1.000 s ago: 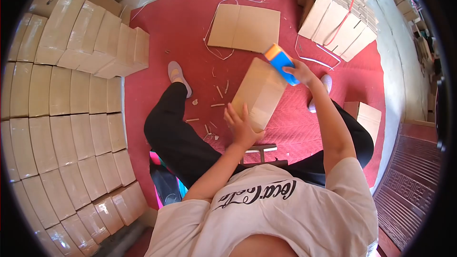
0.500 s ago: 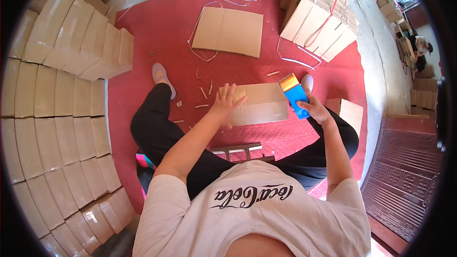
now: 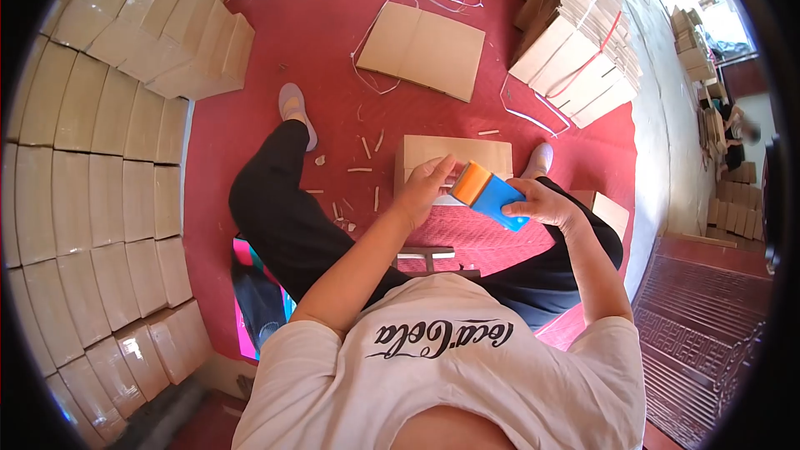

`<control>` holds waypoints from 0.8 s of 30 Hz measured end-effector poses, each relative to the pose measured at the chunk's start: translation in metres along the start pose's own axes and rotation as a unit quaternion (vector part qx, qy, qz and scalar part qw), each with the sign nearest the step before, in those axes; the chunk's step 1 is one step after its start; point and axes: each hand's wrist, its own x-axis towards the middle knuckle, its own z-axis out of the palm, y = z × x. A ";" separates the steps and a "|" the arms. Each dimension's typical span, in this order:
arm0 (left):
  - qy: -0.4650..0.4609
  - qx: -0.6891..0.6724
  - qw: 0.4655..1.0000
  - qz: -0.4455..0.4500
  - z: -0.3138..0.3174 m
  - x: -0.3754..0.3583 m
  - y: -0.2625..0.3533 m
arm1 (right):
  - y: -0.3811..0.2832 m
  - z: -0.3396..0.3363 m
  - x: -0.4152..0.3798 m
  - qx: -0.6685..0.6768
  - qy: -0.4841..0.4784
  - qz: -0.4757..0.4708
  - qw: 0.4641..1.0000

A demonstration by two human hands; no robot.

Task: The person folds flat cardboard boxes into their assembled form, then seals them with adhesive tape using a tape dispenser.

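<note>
My right hand (image 3: 542, 202) is wrapped round the lower end of a blue tape dispenser (image 3: 497, 202), held tilted above a cardboard box. The dispenser's orange end (image 3: 471, 183) points toward my left hand (image 3: 429, 187). The fingers of my left hand are bent close beside that orange end; what they hold, if anything, is too small to tell. Under both hands the cardboard box (image 3: 467, 149) lies on the red mat (image 3: 333, 33) between my legs, its near part partly hidden by the hands and the dispenser.
Stacked boxes (image 3: 75, 208) line the left side. A flat cardboard sheet (image 3: 423, 48) lies ahead, with bundled cardboard (image 3: 575, 58) to its right. Cardboard scraps (image 3: 360, 169) are scattered on the mat. Carved dark furniture (image 3: 700, 325) stands at right; a person (image 3: 735, 129) is far off.
My left hand has lifted off the box and come to the dispenser's orange end. The dispenser has moved left and tilted toward it. The box has turned and now shows differently.
</note>
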 end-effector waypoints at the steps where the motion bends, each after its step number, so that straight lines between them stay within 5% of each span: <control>1: 0.002 -0.004 1.000 0.002 -0.003 -0.001 -0.005 | -0.001 0.001 0.004 -0.004 -0.003 0.002 1.000; 7: 0.050 -0.048 0.995 0.064 -0.018 -0.012 -0.014 | -0.017 0.007 0.025 -0.067 -0.048 -0.001 0.997; 13: 0.092 -0.122 0.988 0.029 -0.034 -0.019 -0.003 | -0.029 0.011 0.039 -0.109 -0.050 -0.012 0.993; 16: 0.041 -0.190 0.981 -0.008 -0.041 -0.021 0.000 | -0.031 0.011 0.045 -0.128 -0.061 -0.011 0.990; 24: 0.228 0.060 0.962 0.140 -0.046 -0.013 -0.011 | -0.044 0.015 0.075 -0.238 -0.049 0.006 0.970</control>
